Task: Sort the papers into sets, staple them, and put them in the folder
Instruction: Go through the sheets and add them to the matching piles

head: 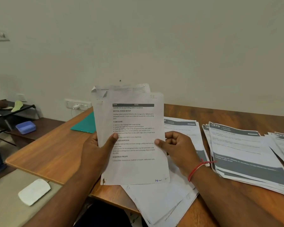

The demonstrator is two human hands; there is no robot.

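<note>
Two hands on one sheaf of papers (pixel 133 136), held up in front of you above the near part of the wooden table (pixel 52 145). Your left hand (pixel 102 145) comes in from the lower left with the forearm angled up and to the right. Its thumb lies across the front sheet near the left edge, and its fingers are hidden behind the paper. Your right hand (pixel 175 146) grips the right edge at about the same height, thumb pressed on the front and fingers curled beside the edge. There is a red thread band (pixel 196 169) on that wrist. The sheaf's long axis is near vertical, tilted slightly. The printed face is toward you, the text reads upright, and the dark heading bar is at the top. A rear sheet stands higher than the front one, its upper left corner folded over. The front sheet's lower left corner is ragged. The green folder (pixel 87 123) lies flat on the table just left of the sheaf, partly hidden behind it. Loose sheets (pixel 162 202) lie under the sheaf and overhang the table's near edge. Fanned stacks of printed pages (pixel 246 153) lie on the table to the right.
</note>
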